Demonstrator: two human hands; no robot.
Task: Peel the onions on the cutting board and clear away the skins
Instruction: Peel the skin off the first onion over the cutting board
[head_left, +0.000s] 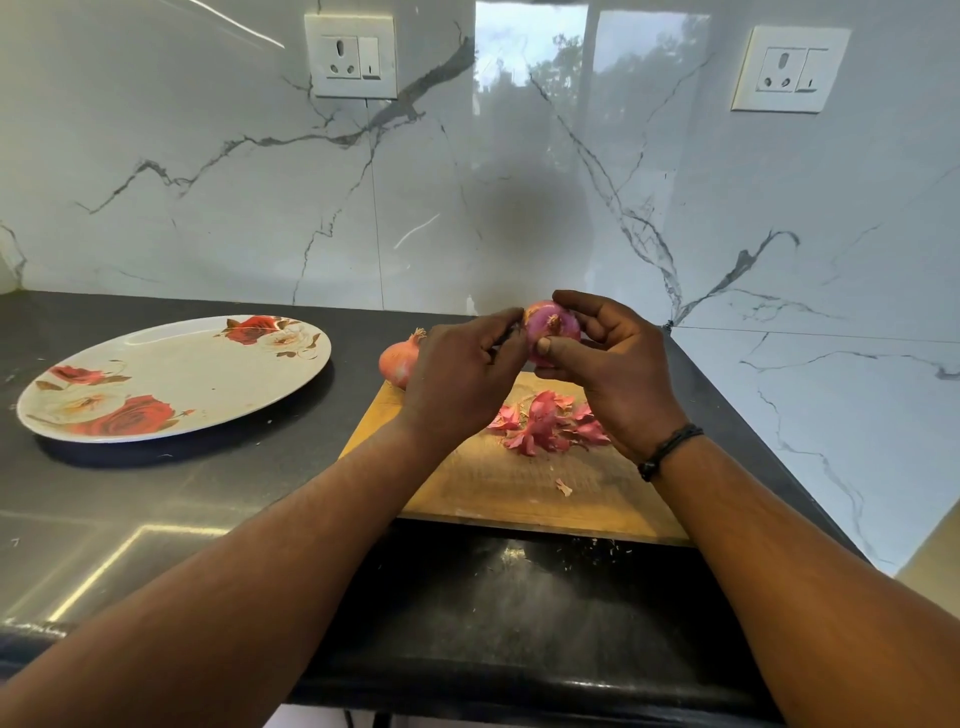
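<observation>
Both hands are raised above the cutting board (519, 483). The right hand (613, 374) grips a half-peeled purple onion (551, 325), thumb and fingers curled round it. The left hand (462, 374) has its fingers curled at the onion's left side; what it pinches I cannot tell. Loose pink skins (545, 423) lie on the board. A second, unpeeled onion (399, 361) sits at the board's far left corner. A flowered plate (171, 379) rests on the dark desk (182, 499), well to the left.

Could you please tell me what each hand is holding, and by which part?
The right hand grips the round, purple, part-peeled onion around its sides. The left hand pinches at its left edge; its exact grip is hidden.
</observation>
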